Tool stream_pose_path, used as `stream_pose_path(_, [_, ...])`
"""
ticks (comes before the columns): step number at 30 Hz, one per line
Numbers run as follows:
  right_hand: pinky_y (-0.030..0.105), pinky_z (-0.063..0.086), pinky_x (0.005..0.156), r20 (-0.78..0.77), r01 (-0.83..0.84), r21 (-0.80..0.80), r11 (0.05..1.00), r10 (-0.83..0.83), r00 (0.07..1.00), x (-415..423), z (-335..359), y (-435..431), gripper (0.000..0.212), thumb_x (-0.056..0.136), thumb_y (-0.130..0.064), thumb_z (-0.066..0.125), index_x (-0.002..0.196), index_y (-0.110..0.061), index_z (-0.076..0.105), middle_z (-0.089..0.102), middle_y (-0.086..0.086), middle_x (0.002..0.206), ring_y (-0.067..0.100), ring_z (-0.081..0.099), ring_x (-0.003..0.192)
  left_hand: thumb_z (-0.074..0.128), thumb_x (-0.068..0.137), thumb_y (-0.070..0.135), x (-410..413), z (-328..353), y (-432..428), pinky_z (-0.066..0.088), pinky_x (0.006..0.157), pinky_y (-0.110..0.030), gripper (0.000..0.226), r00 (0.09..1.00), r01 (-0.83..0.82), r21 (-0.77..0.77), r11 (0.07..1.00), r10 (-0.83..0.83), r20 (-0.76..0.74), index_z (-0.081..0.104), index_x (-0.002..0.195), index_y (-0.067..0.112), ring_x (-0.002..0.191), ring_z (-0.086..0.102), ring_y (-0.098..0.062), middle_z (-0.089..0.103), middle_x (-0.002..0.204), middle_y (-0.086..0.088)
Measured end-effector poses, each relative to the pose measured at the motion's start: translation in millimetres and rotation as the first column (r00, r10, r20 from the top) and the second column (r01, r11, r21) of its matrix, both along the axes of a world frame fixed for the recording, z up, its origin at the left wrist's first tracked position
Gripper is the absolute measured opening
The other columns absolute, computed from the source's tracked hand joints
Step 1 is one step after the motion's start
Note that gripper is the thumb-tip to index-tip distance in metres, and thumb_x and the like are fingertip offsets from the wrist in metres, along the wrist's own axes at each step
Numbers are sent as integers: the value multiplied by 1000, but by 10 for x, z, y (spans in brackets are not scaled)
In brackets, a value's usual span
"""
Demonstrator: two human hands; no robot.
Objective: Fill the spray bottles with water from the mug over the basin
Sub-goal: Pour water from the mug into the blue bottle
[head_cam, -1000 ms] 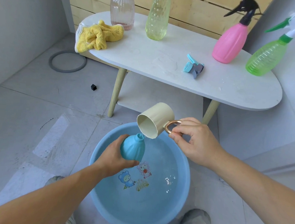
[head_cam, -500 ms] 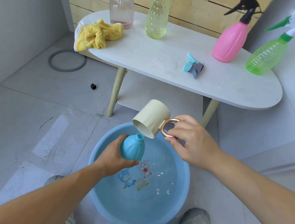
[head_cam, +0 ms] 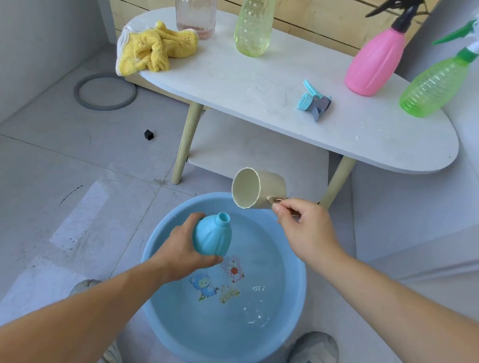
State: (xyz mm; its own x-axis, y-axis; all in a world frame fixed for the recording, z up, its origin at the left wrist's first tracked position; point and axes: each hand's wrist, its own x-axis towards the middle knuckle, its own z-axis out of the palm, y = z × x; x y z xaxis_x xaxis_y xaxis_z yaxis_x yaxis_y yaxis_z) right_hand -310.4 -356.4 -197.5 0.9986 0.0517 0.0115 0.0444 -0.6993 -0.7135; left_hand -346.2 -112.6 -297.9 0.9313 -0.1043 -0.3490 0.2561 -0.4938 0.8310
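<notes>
Head view: the person stands over the basin (head_cam: 150,263), which sits on the floor between their shoes and holds shallow water. The left hand (head_cam: 177,254) grips the blue bottle (head_cam: 213,237) round its belly, holding it nearly upright over the basin's near-left part with its open neck pointing up and slightly away. The right hand (head_cam: 306,230) pinches the handle of the mug (head_cam: 260,189) between thumb and curled fingers. The mug lies tipped on its side above the basin's far rim, its mouth turned toward the bottle but clear of the neck, up and to the right of it. No stream shows between them and the mug's inside looks dry, so it is probably spent.

As a judgement, the blue bottle has likely taken this mugful; its wall is opaque, so how full it is cannot be told. Its sprayer (head_cam: 315,101) lies loose on the desk (head_cam: 270,77) and is not yet screwed back on.

On the desk's right end stand the pink bottle (head_cam: 373,62) and the green bottle (head_cam: 432,85), sprayers fitted; whether either holds water is unclear. Two more bottles at the back are cut off at the top, so their state is also unknown. Left to do, at least: scoop again if needed and cap the blue bottle.
</notes>
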Motion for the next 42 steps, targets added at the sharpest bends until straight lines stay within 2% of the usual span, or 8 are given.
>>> stream_pose_path(3, [26, 34, 52, -222, 114, 19, 993, -107, 969, 64, -244, -27, 30, 96, -31, 59, 74, -14, 69, 68, 2, 69, 3, 41, 46, 93, 66, 35, -7, 16, -5, 57, 67, -24, 86, 1000, -2, -10, 1000, 2, 11, 35, 128, 43, 98, 63, -13, 56, 114, 7])
stream_pose_path(8, [25, 36, 53, -430, 193, 51, 980, -153, 890, -58, -812, -36, 30, 97, -29, 57, 85, -7, 72, 68, -1, 71, 13, 46, 55, 92, 70, 31, -38, -5, 7, 55, 67, -21, 86, 1000, -30, -32, 999, 30, -9, 34, 133, 43, 96, 63, -6, 56, 112, 17])
stream_pose_path(11, [26, 38, 56, -459, 198, -8, 980, -180, 870, -95, -1080, -74, 34, 97, -33, 57, 80, -7, 70, 64, -3, 67, 14, 49, 58, 93, 67, 36, -42, -33, 26, 55, 78, -25, 95, 999, -50, -24, 998, 50, -22, 33, 140, 43, 103, 61, -5, 54, 115, 24])
stream_pose_path(15, [29, 40, 58, -473, 125, -86, 988, -151, 868, -81, -1290, -95, 41, 95, -37, 55, 85, 1, 63, 57, 7, 69, 18, 47, 61, 93, 67, 33, -45, -60, 47, 53, 72, -20, 78, 998, -57, -23, 998, 56, -30, 44, 128, 45, 100, 64, -5, 63, 110, 18])
stream_pose_path(18, [30, 35, 56, -475, 63, -117, 991, -112, 873, -33, -1335, -106, 43, 97, -37, 53, 71, -2, 53, 55, 20, 69, 19, 45, 60, 93, 69, 31, -40, -79, 38, 53, 70, -20, 76, 998, -55, -7, 998, 54, -38, 45, 127, 42, 97, 64, -2, 63, 109, 18])
stream_pose_path(27, [31, 27, 51, -494, -81, -211, 974, -35, 869, -50, -1350, -110, 50, 100, -31, 51, 54, -16, 36, 37, -3, 54, 18, 35, 52, 92, 69, 30, -41, -94, 29, 50, 64, -15, 75, 998, -55, 16, 998, 55, -44, 45, 126, 42, 96, 64, -3, 62, 109, 17])
stream_pose_path(35, [29, 28, 48, -500, -112, -230, 967, -18, 866, -65, -1330, -95, 42, 100, -31, 51, 65, -8, 52, 42, -3, 57, 16, 38, 52, 92, 70, 31, -39, -78, 18, 48, 63, -13, 76, 998, -41, 24, 999, 42, -43, 42, 127, 42, 96, 62, -2, 60, 110, 17])
stream_pose_path(42, [30, 27, 51, -526, -103, -208, 973, -23, 850, -102, -1404, -117, 43, 99, -33, 51, 67, -3, 49, 43, 0, 60, 18, 36, 53, 92, 70, 31, -40, -81, 29, 47, 66, -11, 78, 998, -44, 11, 999, 45, -32, 42, 129, 42, 97, 61, -1, 60, 111, 20])
